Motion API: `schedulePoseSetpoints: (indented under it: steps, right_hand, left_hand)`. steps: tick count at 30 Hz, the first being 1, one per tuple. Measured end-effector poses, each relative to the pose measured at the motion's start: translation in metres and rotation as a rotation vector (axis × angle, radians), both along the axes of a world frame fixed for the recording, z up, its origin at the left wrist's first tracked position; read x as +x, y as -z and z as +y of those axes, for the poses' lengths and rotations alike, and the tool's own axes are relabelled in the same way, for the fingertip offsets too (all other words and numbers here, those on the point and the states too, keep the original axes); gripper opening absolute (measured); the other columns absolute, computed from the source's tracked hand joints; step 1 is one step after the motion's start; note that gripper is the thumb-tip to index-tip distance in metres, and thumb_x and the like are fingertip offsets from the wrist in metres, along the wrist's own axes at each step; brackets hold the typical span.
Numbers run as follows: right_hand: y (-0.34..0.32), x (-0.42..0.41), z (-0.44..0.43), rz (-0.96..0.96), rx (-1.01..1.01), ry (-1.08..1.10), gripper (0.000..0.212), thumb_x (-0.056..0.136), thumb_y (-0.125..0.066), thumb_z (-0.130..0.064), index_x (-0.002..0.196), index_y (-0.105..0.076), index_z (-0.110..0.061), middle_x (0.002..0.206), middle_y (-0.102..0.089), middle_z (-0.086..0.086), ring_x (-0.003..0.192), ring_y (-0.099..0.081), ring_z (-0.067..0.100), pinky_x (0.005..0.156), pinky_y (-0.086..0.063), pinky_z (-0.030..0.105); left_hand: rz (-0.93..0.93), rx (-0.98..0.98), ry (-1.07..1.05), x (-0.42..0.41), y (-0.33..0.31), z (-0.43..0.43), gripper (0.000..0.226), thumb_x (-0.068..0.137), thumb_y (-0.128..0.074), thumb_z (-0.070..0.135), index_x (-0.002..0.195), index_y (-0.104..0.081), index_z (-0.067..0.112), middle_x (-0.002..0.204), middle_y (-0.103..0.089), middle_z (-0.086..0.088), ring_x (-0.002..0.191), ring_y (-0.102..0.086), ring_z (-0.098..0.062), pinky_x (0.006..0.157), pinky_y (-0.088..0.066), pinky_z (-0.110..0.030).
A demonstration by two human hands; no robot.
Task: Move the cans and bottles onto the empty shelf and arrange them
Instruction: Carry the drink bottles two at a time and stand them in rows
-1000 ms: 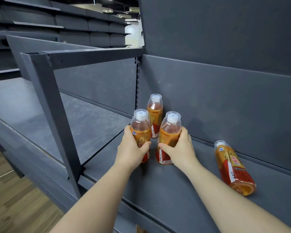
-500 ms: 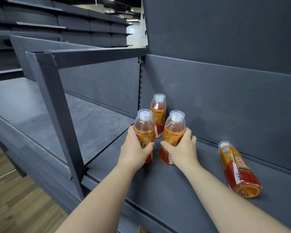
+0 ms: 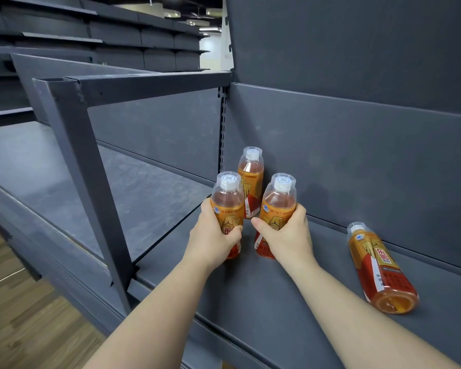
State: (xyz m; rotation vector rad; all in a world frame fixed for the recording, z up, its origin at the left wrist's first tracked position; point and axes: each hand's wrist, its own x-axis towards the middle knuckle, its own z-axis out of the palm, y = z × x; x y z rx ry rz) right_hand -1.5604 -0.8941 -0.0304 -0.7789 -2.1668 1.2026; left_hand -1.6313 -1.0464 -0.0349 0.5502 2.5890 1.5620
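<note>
Two hands, one bottle each: left hand curled round the left bottle, right hand round the right bottle, both upright on the shelf; fingers hide most of the labels; third bottle stands just behind the grips; fourth bottle lies on its side, off right of the right hand.

A dark grey metal shelf with an upright back panel carries four clear plastic bottles of orange drink with white caps. Three stand upright near its left end: the rear bottle close to the panel, and the front-left bottle and front-right bottle just before it. The fourth bottle lies on its side, well apart to the right.
</note>
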Motion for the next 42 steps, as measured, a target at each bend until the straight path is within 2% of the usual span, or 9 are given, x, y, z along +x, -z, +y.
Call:
schedulePoseSetpoints:
  steps: [5,9,12,15,17,23,32,38,42]
  right_hand:
    - [0.003,-0.006,0.0,-0.018,0.047,0.073,0.074,0.07,-0.082,-0.054,0.123,-0.039,-0.024,0.119,-0.051,-0.004,0.103,-0.054,0.018,0.077,-0.047,0.035]
    - [0.002,-0.005,0.004,-0.032,0.06,0.047,0.07,0.075,-0.081,-0.047,0.125,-0.039,-0.022,0.115,-0.047,-0.005,0.094,-0.049,0.015,0.075,-0.044,0.033]
    - [0.003,-0.003,0.004,-0.024,0.051,0.028,0.068,0.077,-0.081,-0.044,0.127,-0.039,-0.022,0.116,-0.047,-0.005,0.096,-0.05,0.015,0.076,-0.044,0.032]
    - [0.003,-0.003,0.005,-0.013,0.025,0.002,0.07,0.077,-0.081,-0.042,0.13,-0.039,-0.024,0.118,-0.049,-0.006,0.1,-0.052,0.015,0.077,-0.045,0.031]
    - [0.003,-0.002,0.005,-0.003,0.01,-0.011,0.07,0.078,-0.081,-0.04,0.132,-0.039,-0.025,0.12,-0.051,-0.005,0.1,-0.052,0.014,0.077,-0.044,0.03]
    - [0.004,-0.003,0.004,0.005,0.008,-0.01,0.07,0.078,-0.081,-0.041,0.132,-0.039,-0.025,0.125,-0.053,-0.001,0.1,-0.05,0.013,0.079,-0.045,0.031]
    - [0.006,-0.003,0.002,-0.001,0.029,0.006,0.076,0.08,-0.08,-0.042,0.139,-0.036,-0.024,0.129,-0.051,-0.001,0.103,-0.051,0.013,0.081,-0.047,0.029]
    - [0.004,-0.004,0.002,0.003,0.018,0.015,0.071,0.079,-0.081,-0.039,0.135,-0.039,-0.024,0.123,-0.052,-0.003,0.101,-0.052,0.014,0.078,-0.044,0.029]
    - [-0.003,-0.002,0.001,-0.014,-0.005,0.022,0.065,0.077,-0.082,-0.041,0.127,-0.043,-0.027,0.118,-0.056,-0.005,0.103,-0.057,0.016,0.079,-0.047,0.03]
  left_hand:
    - [-0.01,0.0,-0.006,-0.001,0.001,0.0,0.067,0.085,-0.072,0.037,0.135,-0.028,0.039,0.125,-0.055,0.013,0.114,-0.057,-0.015,0.095,-0.051,-0.037]
    - [-0.013,-0.001,-0.007,0.0,0.0,0.001,0.068,0.085,-0.073,0.036,0.136,-0.027,0.039,0.126,-0.054,0.014,0.114,-0.056,-0.014,0.095,-0.051,-0.036]
    - [-0.027,0.011,-0.02,0.002,-0.003,0.004,0.07,0.084,-0.074,0.034,0.136,-0.028,0.036,0.125,-0.054,0.013,0.114,-0.058,-0.015,0.094,-0.053,-0.037]
    - [0.013,-0.003,-0.09,0.005,-0.004,0.008,0.079,0.074,-0.075,0.055,0.136,-0.031,0.036,0.127,-0.055,0.01,0.113,-0.058,-0.016,0.093,-0.055,-0.043]
    - [0.019,0.003,-0.118,0.007,-0.004,0.01,0.079,0.071,-0.074,0.061,0.134,-0.031,0.038,0.125,-0.056,0.01,0.111,-0.06,-0.017,0.092,-0.055,-0.045]
    - [0.035,-0.009,-0.142,0.006,-0.001,0.012,0.066,0.081,-0.074,0.049,0.131,-0.033,0.035,0.121,-0.059,0.011,0.107,-0.061,-0.017,0.088,-0.055,-0.038]
    - [0.055,-0.059,-0.176,0.006,0.001,0.011,0.06,0.08,-0.073,0.055,0.123,-0.036,0.034,0.115,-0.06,0.013,0.103,-0.062,-0.017,0.088,-0.056,-0.042]
    - [0.058,-0.04,-0.174,0.006,0.002,0.011,0.057,0.079,-0.073,0.055,0.118,-0.036,0.038,0.113,-0.059,0.014,0.101,-0.062,-0.016,0.088,-0.056,-0.044]
    - [0.05,-0.003,-0.165,0.004,-0.003,0.01,0.055,0.076,-0.076,0.05,0.116,-0.04,0.035,0.11,-0.062,0.012,0.099,-0.062,-0.016,0.086,-0.055,-0.041]
